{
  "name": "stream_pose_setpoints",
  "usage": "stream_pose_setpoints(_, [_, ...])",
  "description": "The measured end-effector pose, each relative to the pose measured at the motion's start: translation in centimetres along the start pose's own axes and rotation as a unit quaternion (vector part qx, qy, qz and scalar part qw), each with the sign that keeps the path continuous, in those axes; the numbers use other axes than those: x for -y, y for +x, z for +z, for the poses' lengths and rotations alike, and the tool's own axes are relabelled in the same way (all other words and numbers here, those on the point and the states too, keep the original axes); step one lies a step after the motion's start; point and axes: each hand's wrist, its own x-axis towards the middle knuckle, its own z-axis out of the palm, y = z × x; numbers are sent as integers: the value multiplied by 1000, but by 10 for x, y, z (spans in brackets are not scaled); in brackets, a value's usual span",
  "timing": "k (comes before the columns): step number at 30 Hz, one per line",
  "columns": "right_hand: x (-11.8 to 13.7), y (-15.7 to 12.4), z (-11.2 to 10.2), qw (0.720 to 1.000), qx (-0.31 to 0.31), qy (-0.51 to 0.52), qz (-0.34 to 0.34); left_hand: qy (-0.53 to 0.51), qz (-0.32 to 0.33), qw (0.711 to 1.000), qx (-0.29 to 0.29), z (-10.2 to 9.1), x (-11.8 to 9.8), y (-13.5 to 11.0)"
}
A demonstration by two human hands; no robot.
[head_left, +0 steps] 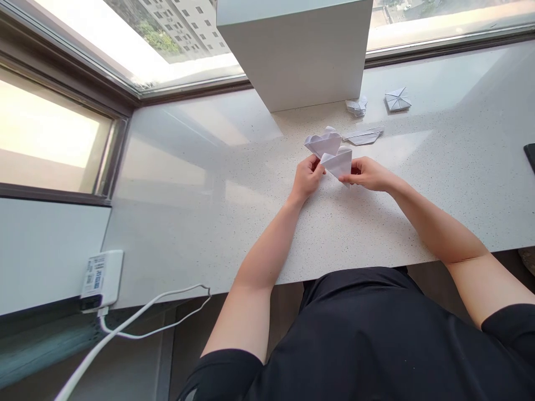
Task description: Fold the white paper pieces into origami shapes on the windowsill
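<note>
Between my hands is a piece of folded white paper (337,162) with pointed, petal-like flaps, raised a little over the counter. My left hand (308,177) pinches its lower left side, the fingertips partly hidden behind the paper. On the right edge, my right hand (368,173) grips it between thumb and fingers. Just beyond lies a flat folded paper strip (363,136). Farther back are a small crumpled-looking paper fold (356,106) and a square folded paper packet (398,99) with creases meeting at its middle.
A large white box-shaped block (309,61) stands at the back against the window. A white power adapter (102,278) with a white cable (146,312) sits at the counter's left end. A dark object (530,156) shows at the right edge of the speckled white counter (200,223).
</note>
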Motion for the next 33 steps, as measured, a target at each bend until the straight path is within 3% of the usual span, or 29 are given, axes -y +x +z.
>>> stream_pose_setpoints(5, [-23, 11, 0, 995, -42, 84, -20, 12, 15, 1000, 19, 0, 6, 0])
stream_pose_setpoints(10, [-35, 18, 2, 992, -83, 87, -38, 43, 31, 998, 39, -1, 4, -3])
stream_pose_setpoints(15, [-44, 23, 4, 987, -136, 82, -36, 66, 52, 992, 98, -3, -3, -4])
stream_pose_setpoints(20, [-48, 23, 5, 986, -151, 63, -41, 74, 78, 985, 134, -2, -8, -5])
stream_pose_setpoints(25, [-46, 18, 3, 984, -160, -29, -67, 79, 83, 981, 158, -3, -15, -7])
stream_pose_setpoints(33, [-30, 12, 6, 984, -113, -94, -97, 97, 86, 981, 144, -1, -16, -9])
